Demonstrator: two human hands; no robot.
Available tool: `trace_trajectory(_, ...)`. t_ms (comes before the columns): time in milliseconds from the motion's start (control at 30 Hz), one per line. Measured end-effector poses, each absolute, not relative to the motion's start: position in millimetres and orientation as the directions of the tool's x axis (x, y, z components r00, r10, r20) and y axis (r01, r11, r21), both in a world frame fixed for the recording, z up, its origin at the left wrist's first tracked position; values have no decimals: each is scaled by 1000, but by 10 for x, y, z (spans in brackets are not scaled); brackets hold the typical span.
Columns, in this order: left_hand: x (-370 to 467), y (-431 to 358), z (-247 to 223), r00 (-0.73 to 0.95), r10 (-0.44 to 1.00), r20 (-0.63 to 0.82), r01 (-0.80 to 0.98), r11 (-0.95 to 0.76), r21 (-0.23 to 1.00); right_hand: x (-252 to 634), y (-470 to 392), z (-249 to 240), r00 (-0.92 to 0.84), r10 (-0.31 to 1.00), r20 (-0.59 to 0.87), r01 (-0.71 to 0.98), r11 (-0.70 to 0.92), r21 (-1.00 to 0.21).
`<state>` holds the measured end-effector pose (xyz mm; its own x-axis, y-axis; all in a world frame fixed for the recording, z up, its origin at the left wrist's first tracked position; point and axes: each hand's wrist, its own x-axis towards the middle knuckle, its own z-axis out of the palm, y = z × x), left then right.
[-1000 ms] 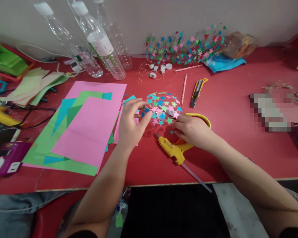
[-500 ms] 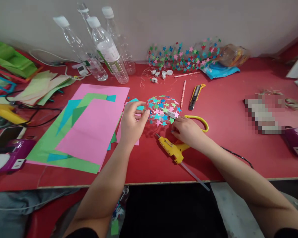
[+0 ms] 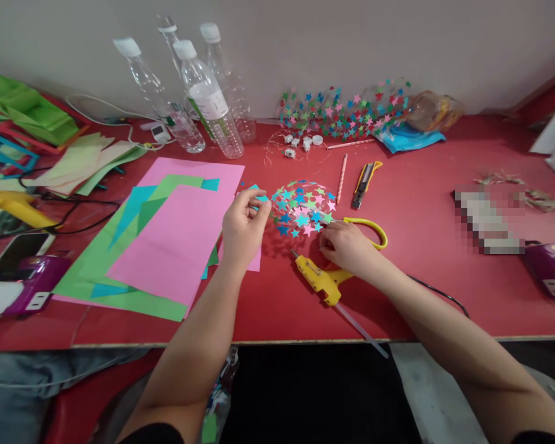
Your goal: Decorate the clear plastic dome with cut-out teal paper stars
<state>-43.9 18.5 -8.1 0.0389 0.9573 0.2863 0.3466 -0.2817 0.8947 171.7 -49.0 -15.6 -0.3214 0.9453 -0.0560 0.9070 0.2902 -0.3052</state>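
Observation:
Between my hands is a rounded clear plastic piece [image 3: 302, 209] covered in pink, blue, green and turquoise stars. My left hand [image 3: 245, 222] has its thumb and curled fingers pinched at the left edge of it. At the lower right edge, my right hand [image 3: 346, 243] is closed with bent fingers against the same piece; its fingertips are partly hidden. A yellow glue gun [image 3: 321, 280] lies just below my right hand, a clear glue stick [image 3: 363, 330] poking from its back. Yellow-handled scissors [image 3: 374, 228] lie behind the right hand, partly covered.
Coloured paper sheets [image 3: 166, 240] are stacked on the left of the red table [image 3: 268, 308]. Plastic bottles [image 3: 213, 111] stand at the back. A star-covered clear bottle [image 3: 342, 114] lies by the wall. A yellow cutter [image 3: 365, 185] and a striped stick [image 3: 341, 179] lie to the right.
The star-covered piece has turned, so its stars sit in different places. My left hand has shifted slightly left and down; my right hand has barely moved.

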Motion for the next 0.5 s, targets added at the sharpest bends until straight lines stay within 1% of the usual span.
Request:
trace_trajectory(67, -449, 207, -104, 28, 947, 321, 374, -308, 875, 1719, -499, -159, -319, 947, -44, 905, 290, -311)
trace_trajectory(167, -448, 225, -137, 81, 942, 326, 361, -333, 871, 1730, -513, -133, -291, 956, -25, 903, 267, -337)
trace_trajectory(267, -427, 215, -151, 118, 953, 280, 314, -303, 900, 1756, -526, -68, -131, 991, 34, 895, 133, -426)
trace_trajectory(333, -416, 200, -149, 113, 959, 261, 304, -283, 910, 1778, -533, -20, 13, 996, 86, 838, 36, -545)
trace_trajectory(367, -414, 192, -146, 111, 961, 252, 300, -274, 914, 1787, -534, -3, 67, 993, 102, 776, 12, -630)
trace_trajectory(433, -419, 174, -132, 113, 970, 217, 294, -241, 925, 1799, -528, 3, 110, 989, 96, 575, 15, -818)
trace_trajectory(467, -424, 164, -122, 118, 974, 193, 294, -220, 930, 1802, -519, -13, 103, 991, 83, 458, 27, -889)
trace_trajectory(500, -430, 152, -108, 123, 977, 175, 308, -205, 929, 1804, -507, -40, 86, 993, 77, 357, 42, -933)
